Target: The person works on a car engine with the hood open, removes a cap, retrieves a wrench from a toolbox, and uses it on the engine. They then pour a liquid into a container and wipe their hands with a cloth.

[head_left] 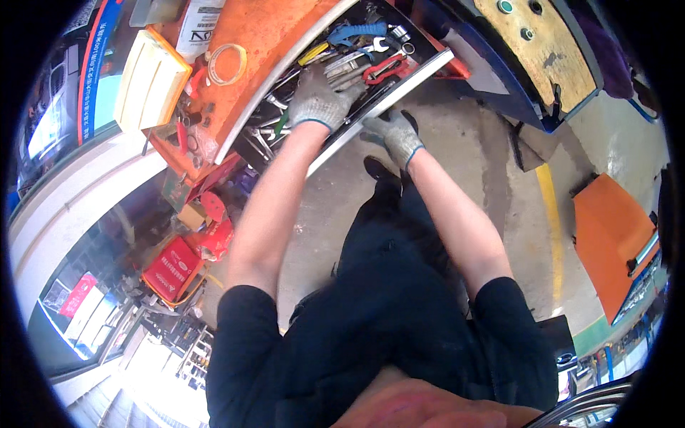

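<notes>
at the tabletop's (265, 32) left end, the air filter (151, 82) might topple if jolted. the left hand (319, 98), fingers bent down among the tools (346, 65) in the open drawer (421, 79), could snag on a hidden edge; a push from the right hand (394, 135), loosely curled at the drawer's front, might pinch it. whether either grips anything, i can't tell. i count one filter, one tape roll (243, 63), one yellow handle (312, 54), one red-handled tool (385, 70); wrenches overlap too much.
</notes>
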A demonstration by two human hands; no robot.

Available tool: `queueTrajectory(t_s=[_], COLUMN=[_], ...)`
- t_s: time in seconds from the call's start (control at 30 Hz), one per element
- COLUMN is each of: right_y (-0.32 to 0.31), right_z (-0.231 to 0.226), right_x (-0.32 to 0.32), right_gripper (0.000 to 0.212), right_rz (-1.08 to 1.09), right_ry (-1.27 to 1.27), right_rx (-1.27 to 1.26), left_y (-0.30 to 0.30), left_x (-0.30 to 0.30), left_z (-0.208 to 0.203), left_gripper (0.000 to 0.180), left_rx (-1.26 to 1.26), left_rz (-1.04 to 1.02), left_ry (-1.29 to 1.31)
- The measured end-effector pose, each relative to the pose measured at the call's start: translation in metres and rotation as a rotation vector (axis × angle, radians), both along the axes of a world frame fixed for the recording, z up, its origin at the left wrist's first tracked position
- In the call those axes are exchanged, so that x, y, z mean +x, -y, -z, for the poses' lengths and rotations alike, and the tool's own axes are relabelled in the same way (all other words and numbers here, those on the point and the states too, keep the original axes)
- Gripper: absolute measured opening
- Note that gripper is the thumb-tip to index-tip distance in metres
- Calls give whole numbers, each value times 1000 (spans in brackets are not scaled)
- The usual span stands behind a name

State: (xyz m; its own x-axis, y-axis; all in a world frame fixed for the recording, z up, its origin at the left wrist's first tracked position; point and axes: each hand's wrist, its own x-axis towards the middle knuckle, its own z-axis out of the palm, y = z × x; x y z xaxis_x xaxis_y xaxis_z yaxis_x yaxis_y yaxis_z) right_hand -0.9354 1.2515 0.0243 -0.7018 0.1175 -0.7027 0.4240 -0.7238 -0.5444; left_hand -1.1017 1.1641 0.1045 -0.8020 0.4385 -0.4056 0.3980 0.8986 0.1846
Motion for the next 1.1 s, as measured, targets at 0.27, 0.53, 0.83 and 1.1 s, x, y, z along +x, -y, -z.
queueTrajectory(t_s=[0.27,0.53,0.83,1.1], right_y=[-9,-1,0,-8], right_z=[-25,-22,-17,-23], right_x=[31,56,71,70], right_gripper=[93,98,97,94], right_rz=[-2,-43,-54,-14], right_ry=[70,119,159,104], right_rx=[-61,-115,-86,-91], left_y=[18,38,16,-54], left_x=[31,9,-36,-152], left_z=[46,35,-123,-179], left_gripper=[110,87,70,68], left_rx=[-50,81,339,-332], left_rz=[-300,-141,120,273], left_ry=[149,176,-280,-312])
